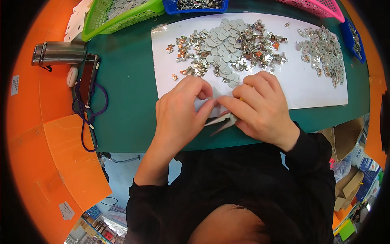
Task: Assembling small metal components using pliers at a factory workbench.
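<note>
My right hand (263,109) is closed around a pair of pliers (228,121), whose metal jaws stick out spread toward my left hand and the table's near edge. Thumb and forefinger of my left hand (182,109) are pinched together, touching the tip of my right forefinger; whatever they hold is too small or hidden to make out. Just beyond both hands, a heap of flat grey plates (222,42) lies on a white sheet (172,83). Small metal fittings (262,51), some with orange parts, are piled on either side of the plates.
More pale metal pieces (323,53) lie at the sheet's right. A green basket (118,20), blue trays (195,8) and a pink basket (321,8) line the far edge. At left are a steel flask (61,53) and a phone (88,79) with a purple cord (106,97).
</note>
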{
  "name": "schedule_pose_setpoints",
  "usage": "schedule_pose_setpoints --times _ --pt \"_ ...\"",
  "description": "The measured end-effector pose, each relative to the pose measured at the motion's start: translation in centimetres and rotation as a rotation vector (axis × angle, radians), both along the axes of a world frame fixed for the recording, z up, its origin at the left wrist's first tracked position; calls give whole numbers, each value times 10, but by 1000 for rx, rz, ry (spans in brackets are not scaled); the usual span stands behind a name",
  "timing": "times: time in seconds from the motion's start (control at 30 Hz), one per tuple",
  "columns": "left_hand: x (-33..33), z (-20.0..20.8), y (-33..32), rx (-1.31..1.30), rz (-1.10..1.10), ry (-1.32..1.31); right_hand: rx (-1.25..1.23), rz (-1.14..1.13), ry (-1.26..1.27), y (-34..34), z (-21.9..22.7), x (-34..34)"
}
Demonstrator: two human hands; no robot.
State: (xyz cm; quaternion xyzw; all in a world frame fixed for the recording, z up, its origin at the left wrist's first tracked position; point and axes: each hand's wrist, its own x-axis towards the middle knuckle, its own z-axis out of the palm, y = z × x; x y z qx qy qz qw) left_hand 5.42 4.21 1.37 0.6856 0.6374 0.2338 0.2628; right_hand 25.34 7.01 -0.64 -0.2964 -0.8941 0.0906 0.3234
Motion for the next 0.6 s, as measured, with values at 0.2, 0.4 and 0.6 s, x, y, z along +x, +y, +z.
schedule_pose_setpoints --times 0.2,0.4,0.6 --pt "-3 -6 -3 32 38 -107 -84 -12 -24 1 -2 0" --pt "-28 -15 3 -237 152 -1410 -67 -89 -160 -1 5 -11" --pt "-20 -2 7 -410 309 -1755 139 92 -99 -4 -13 0"
